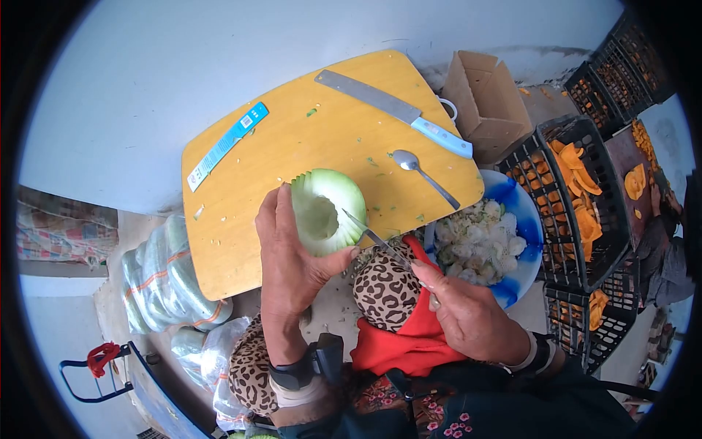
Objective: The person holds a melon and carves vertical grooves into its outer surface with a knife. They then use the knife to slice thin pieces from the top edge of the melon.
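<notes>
My left hand [285, 256] is wrapped round the side of a hollowed, pale green melon [349, 192] at the near edge of the yellow table. A row of notched cuts runs along the melon's rim on the left and lower right. In my right hand [468, 311] is a small carving knife [383, 245], its thin pointed blade reaching over the rim at the right of the hollow. Most of the knife's handle is hidden by my fingers. A red cloth [398, 351] lies over my lap below the knife.
On the yellow table [285, 139] lie a large knife [380, 99], a spoon [424, 175] and a blue-and-white packet sleeve [228, 146]. A blue-white basin [530, 227] holds melon scraps. Black crates [578, 274] with orange pieces, a cardboard box [493, 106] and another person's arm [662, 227] are rightward. Wrapped melons [164, 278] lie left.
</notes>
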The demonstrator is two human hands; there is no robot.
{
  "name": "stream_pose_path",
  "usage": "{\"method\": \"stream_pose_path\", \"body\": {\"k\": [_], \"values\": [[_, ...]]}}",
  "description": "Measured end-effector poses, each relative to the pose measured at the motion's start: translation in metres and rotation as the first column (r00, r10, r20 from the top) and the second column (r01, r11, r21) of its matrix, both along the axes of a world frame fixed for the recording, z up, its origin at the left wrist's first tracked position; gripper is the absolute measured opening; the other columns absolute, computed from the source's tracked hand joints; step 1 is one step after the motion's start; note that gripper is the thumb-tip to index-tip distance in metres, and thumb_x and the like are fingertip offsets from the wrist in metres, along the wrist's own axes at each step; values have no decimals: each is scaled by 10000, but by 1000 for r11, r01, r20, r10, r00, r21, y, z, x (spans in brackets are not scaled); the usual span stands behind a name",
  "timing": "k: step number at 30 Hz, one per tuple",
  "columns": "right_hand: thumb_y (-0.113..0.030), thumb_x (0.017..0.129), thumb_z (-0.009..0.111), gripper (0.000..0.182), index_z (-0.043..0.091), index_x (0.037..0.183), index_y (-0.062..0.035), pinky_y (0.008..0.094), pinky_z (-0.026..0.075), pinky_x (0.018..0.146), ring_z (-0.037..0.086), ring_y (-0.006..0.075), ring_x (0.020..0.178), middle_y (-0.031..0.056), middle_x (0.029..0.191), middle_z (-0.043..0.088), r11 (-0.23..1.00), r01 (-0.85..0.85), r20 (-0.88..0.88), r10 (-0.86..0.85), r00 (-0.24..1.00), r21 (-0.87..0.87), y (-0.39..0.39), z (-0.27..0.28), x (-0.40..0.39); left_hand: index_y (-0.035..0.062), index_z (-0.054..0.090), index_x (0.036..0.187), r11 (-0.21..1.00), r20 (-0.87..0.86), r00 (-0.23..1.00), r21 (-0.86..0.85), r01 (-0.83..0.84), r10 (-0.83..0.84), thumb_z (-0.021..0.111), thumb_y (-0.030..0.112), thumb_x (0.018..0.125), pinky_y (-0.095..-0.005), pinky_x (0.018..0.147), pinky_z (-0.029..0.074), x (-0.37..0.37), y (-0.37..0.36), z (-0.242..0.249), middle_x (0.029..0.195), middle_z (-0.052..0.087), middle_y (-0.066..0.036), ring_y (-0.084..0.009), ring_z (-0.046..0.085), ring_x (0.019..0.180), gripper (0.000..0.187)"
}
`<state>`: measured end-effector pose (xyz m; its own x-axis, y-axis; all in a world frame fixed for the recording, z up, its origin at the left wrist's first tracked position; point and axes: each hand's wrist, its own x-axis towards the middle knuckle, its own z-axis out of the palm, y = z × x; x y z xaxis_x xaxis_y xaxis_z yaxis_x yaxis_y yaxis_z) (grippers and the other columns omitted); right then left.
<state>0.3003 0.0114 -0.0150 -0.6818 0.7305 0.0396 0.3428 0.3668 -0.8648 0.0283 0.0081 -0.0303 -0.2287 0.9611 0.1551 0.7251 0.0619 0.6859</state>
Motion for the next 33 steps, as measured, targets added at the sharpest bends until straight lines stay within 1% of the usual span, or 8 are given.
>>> {"method": "stream_pose_path", "body": {"k": [6,9,15,18,21,27,30,33], "values": [[111,909,507,545,446,1444,27,360,565,768,697,311,876,259,1266,615,999,5,6,-5,1000,-42,0,0,0,-96,288,1485,1000,-15,1000,-25,-5,4,930,480,590,-470,1126,367,1,1,3,1473,329,-279,-431,362,1361,1243],[104,916,505,545,443,1450,17,349,564,721,684,276,795,251,1232,626,1000,1,1,-1,1000,-10,-1,-1,0,-98,294,1480,1000,-19,1000,-13,3,-3,926,493,589,-471,1126,367,0,0,2,1470,329,-281,-432,362,1361,1242],[89,918,512,539,443,1448,20,370,553,724,681,292,795,242,1106,647,999,3,-22,-3,1000,36,1,-4,-3,-97,295,1479,1000,-8,1000,-15,7,-7,922,494,596,-473,1123,370,0,0,2,1465,329,-282,-434,361,1360,1234],[84,915,517,542,442,1448,21,383,549,732,685,312,815,232,1031,649,999,-29,19,29,999,-17,5,0,-4,-98,296,1479,1000,-7,1000,-12,2,-2,921,486,595,-475,1122,371,-1,0,1,1463,334,-286,-437,367,1356,1230],[88,909,519,551,440,1450,20,387,550,733,685,316,816,214,980,643,1000,-31,-50,31,998,-2,8,-6,-6,-99,295,1479,1000,-35,999,-16,5,-6,920,477,591,-477,1120,374,-2,0,1,1459,340,-291,-439,373,1352,1229],[89,906,518,563,435,1457,8,412,548,755,663,373,825,217,981,630,999,3,-89,2,996,50,9,-8,-15,-98,294,1479,1000,-64,998,-8,-7,6,923,450,584,-481,1115,382,2,1,3,1458,345,-294,-444,386,1347,1224],[76,841,596,677,396,1483,3,447,513,673,630,398,775,205,882,592,998,3,-94,2,996,56,11,-8,-24,-92,292,1483,1000,-91,996,-13,-13,12,926,428,579,-480,1112,386,4,1,4,1458,346,-292,-444,390,1345,1221],[71,831,608,698,386,1489,-4,450,521,675,636,412,785,218,903,607,997,5,-101,2,995,74,17,-15,-33,-87,284,1489,1000,-79,997,-14,-21,20,925,411,578,-475,1114,388,4,2,3,1458,350,-290,-439,391,1349,1220]]}}
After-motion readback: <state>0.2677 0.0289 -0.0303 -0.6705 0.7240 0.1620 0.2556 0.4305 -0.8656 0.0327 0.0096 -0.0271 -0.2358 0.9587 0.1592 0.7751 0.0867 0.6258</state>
